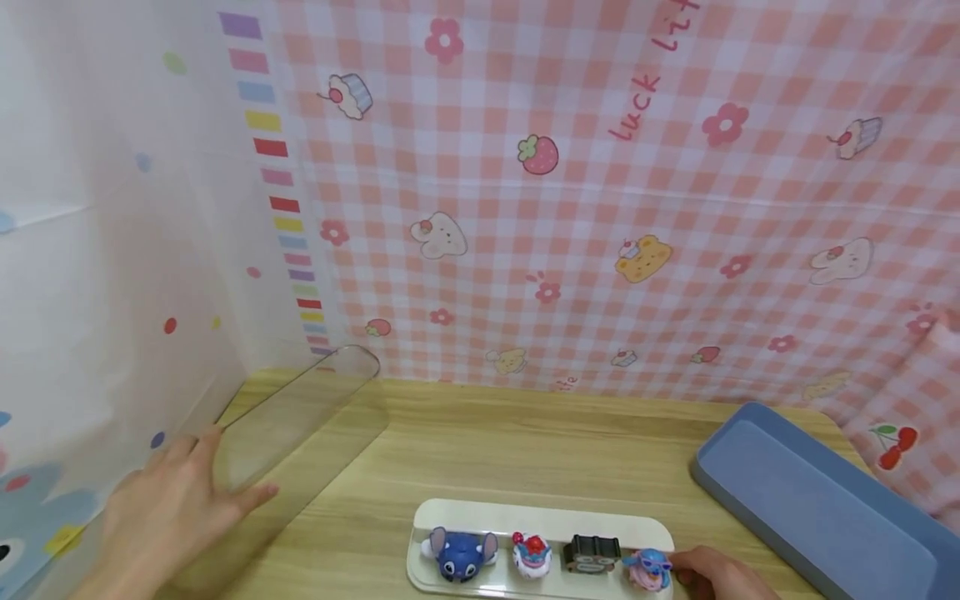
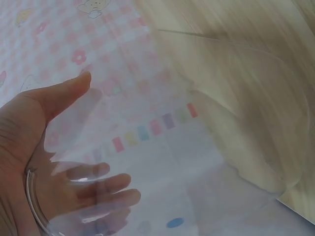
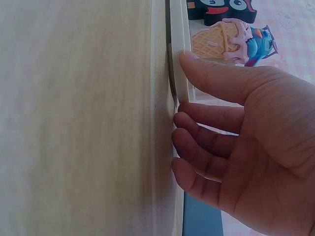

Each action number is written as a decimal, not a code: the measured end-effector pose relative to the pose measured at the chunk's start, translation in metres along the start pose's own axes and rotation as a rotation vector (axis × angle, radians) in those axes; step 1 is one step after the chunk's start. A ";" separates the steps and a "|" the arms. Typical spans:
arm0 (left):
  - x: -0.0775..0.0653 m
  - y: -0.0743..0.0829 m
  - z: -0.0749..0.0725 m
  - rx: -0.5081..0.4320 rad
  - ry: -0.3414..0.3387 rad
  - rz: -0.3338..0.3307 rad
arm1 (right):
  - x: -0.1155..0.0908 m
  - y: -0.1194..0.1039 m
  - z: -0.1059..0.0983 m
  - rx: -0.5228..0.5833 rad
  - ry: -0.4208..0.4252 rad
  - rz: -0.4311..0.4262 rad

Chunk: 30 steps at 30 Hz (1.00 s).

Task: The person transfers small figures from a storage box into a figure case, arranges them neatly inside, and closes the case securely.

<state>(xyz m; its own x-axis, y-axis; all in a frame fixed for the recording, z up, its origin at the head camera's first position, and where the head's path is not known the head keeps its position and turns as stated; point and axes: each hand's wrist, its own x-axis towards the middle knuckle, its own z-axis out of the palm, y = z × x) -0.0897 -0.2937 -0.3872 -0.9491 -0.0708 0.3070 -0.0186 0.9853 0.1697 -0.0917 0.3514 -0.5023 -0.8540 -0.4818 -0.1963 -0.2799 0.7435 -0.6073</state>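
My left hand [image 1: 168, 500] holds a long clear plastic box [image 1: 322, 417] at the left of the table, with the thumb and fingers spread across it. Through its clear plastic [image 2: 236, 108] the fingers show in the left wrist view. At the front, the right hand [image 1: 723, 575] pinches the right end of a cream tray [image 1: 555, 517], with the thumb on its rim [image 3: 181, 39]. A row of small toys lies in the tray: a blue big-eared figure [image 1: 459, 554], a cupcake [image 1: 532, 557], a dark block-shaped toy [image 1: 592, 554] and an ice-cream-cone figure [image 3: 231, 42].
A blue-grey rectangular tray [image 1: 832, 508] stands on the right side of the wooden table [image 1: 540, 442]. Pink checked cloth [image 1: 570, 225] hangs along the back, and white dotted cloth [image 1: 97, 250] hangs on the left.
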 end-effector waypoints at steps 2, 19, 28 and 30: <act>-0.001 0.001 -0.001 0.001 0.025 0.013 | -0.001 -0.008 -0.003 0.003 -0.003 0.004; -0.003 0.017 -0.020 -0.049 0.242 0.126 | -0.003 -0.014 -0.004 -0.014 0.018 -0.013; -0.001 0.029 -0.027 -0.098 0.340 0.202 | -0.001 -0.017 -0.005 -0.008 -0.009 0.040; 0.001 0.032 -0.029 -0.103 0.325 0.201 | -0.001 -0.017 -0.005 -0.014 -0.004 0.034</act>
<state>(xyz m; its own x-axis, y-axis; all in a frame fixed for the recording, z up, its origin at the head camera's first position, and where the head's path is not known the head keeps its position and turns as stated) -0.0817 -0.2672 -0.3542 -0.7810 0.0603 0.6217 0.2047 0.9651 0.1636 -0.0883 0.3416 -0.4874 -0.8615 -0.4579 -0.2193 -0.2568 0.7656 -0.5898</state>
